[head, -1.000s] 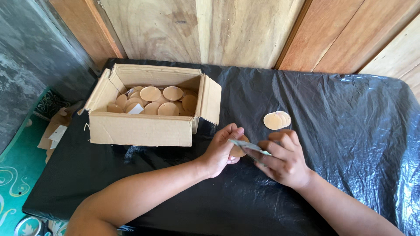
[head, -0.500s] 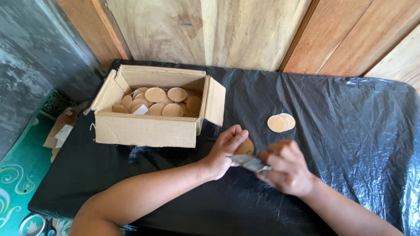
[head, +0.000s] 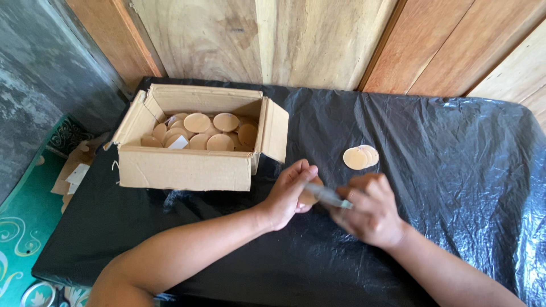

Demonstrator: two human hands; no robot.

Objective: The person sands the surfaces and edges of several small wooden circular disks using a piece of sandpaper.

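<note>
Working surface: we have a table (head: 455,187) under black plastic sheet, wrinkled and likely slick.
Box (head: 185,167): open cardboard, left of our hands, filled with loose discs (head: 197,122).
Stack (head: 360,157): a few finished-looking discs, lying apart, beyond the right hand.
Left hand (head: 287,196): we pinch one disc (head: 307,198) by its edge, fingers pressed on it, just above the sheet.
Right hand (head: 369,210): closed around a thin grey tool (head: 327,195), tip at the disc.
Handling: we judge the disc light, stiff, thin and wooden-looking; hold by the rim, faces free.
</note>
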